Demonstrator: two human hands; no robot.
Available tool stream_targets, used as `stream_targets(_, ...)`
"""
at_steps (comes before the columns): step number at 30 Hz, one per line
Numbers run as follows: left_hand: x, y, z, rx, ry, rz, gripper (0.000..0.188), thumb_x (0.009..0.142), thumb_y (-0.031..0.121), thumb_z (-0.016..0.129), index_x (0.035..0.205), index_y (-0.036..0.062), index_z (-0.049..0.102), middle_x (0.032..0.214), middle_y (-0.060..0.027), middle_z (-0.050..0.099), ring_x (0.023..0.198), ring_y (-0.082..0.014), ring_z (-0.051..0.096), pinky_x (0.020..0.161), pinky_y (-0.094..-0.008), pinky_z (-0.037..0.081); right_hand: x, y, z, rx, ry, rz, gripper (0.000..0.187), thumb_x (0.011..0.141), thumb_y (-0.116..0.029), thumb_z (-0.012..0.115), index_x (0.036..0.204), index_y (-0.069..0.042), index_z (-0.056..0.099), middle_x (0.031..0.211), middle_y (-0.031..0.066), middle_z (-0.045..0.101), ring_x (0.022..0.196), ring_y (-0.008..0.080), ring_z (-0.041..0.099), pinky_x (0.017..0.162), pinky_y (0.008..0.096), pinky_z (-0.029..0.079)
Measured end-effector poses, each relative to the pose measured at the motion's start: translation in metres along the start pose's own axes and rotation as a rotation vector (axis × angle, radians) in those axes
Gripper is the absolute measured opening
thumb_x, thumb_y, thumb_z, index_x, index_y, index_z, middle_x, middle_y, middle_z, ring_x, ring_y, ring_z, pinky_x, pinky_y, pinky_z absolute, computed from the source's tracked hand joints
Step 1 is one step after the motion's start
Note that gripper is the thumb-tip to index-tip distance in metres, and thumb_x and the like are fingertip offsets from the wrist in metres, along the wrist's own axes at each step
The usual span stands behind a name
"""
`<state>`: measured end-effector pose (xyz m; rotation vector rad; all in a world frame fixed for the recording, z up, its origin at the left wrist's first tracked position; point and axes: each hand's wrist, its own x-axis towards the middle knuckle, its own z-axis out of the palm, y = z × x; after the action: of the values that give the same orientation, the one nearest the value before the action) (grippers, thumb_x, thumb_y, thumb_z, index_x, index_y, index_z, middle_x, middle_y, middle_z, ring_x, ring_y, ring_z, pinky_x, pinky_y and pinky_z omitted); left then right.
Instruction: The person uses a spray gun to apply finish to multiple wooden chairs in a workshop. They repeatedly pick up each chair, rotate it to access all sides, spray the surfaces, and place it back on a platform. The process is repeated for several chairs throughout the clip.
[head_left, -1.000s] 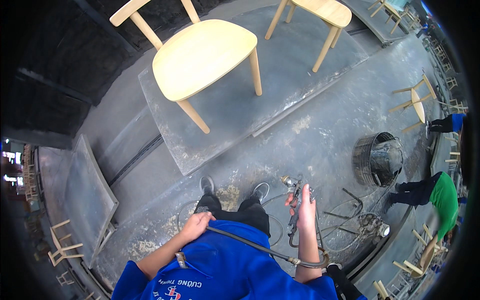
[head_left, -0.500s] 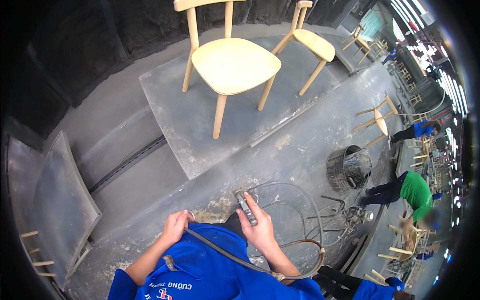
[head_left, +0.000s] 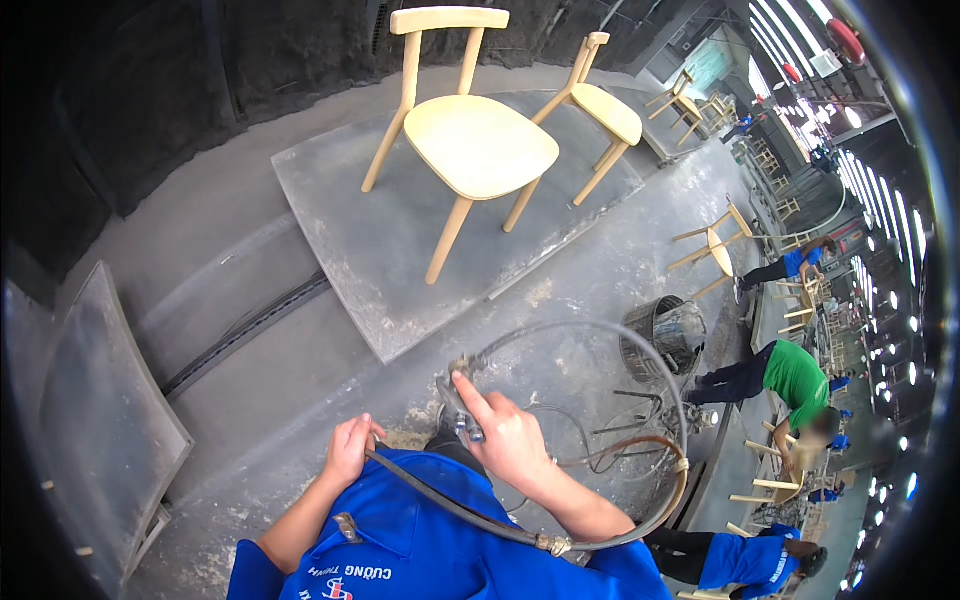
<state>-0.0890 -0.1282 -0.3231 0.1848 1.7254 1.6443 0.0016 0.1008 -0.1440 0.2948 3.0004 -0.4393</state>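
My right hand (head_left: 512,445) is closed around a metal spray gun (head_left: 460,400), with the index finger stretched along its top. A dark hose (head_left: 460,510) crosses the front of my blue shirt and loops round on the right toward the gun. My left hand (head_left: 348,449) is closed at the hose's left end, near my waist. Farther ahead, a pale wooden chair (head_left: 480,145) stands upright on a large grey platform (head_left: 330,215). A second wooden chair (head_left: 607,112) is behind it to the right. Neither hand touches the chairs.
A grey panel (head_left: 110,390) stands at the left. On the floor to the right are a round dark metal container (head_left: 655,340) and loose hoses. A person in green (head_left: 795,380) bends over a chair. Another in blue (head_left: 745,560) is nearer, with more people and chairs beyond.
My right hand has turned and moved slightly left, tilting the spray gun. The hose loop has swung up. The view has shifted, so the chairs appear lower. My left hand stays at the hose.
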Motion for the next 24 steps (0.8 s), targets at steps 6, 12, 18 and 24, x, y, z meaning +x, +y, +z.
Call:
stream_targets(6, -0.004, -0.007, -0.012, -0.143, 0.077, 0.064, 0.056, 0.108, 0.044, 0.044, 0.085, -0.0005, 0.071, 0.055, 0.0, 0.052, 0.048, -0.008, 0.047, 0.046, -0.0267, 0.036, 0.062, -0.018, -0.002, -0.073, 0.128, -0.067, 0.086, 0.075, -0.007, 0.075, 0.154, -0.014, 0.042, 0.089, 0.0195, 0.064, 0.078, 0.0395, 0.07, 0.068, 0.0466, 0.059)
stream_targets(12, -0.014, -0.014, -0.029, -0.207, 0.203, 0.01, 0.056, 0.108, 0.043, 0.045, 0.084, -0.0004, 0.07, 0.054, 0.0004, 0.052, 0.047, -0.0084, 0.046, 0.045, -0.0263, 0.035, 0.062, -0.021, -0.007, 0.333, 0.149, -0.031, 0.053, 0.092, -0.018, 0.072, 0.143, -0.013, 0.056, 0.086, 0.024, 0.069, 0.076, 0.0427, 0.072, 0.067, 0.0481, 0.058)
stream_targets(18, 0.011, -0.005, 0.002, 0.069, 0.049, 0.012, 0.054, 0.108, 0.04, 0.045, 0.085, -0.0002, 0.072, 0.053, -0.0007, 0.052, 0.046, -0.0106, 0.048, 0.046, -0.0297, 0.037, 0.039, 0.036, -0.057, 1.044, 0.468, 0.16, 0.031, 0.099, -0.015, 0.071, 0.124, 0.001, 0.065, 0.078, -0.0026, 0.063, 0.07, 0.0053, 0.059, 0.062, 0.0239, 0.05)
stream_targets(24, 0.054, 0.015, 0.053, 0.142, -0.079, -0.022, 0.053, 0.107, 0.039, 0.045, 0.086, -0.0006, 0.073, 0.052, 0.0004, 0.051, 0.046, -0.0111, 0.049, 0.046, -0.0318, 0.038, 0.004, 0.127, -0.084, 0.964, 0.799, 0.392, 0.027, 0.1, -0.012, 0.067, 0.122, 0.003, 0.064, 0.079, 0.0004, 0.065, 0.069, 0.008, 0.061, 0.063, 0.025, 0.051)
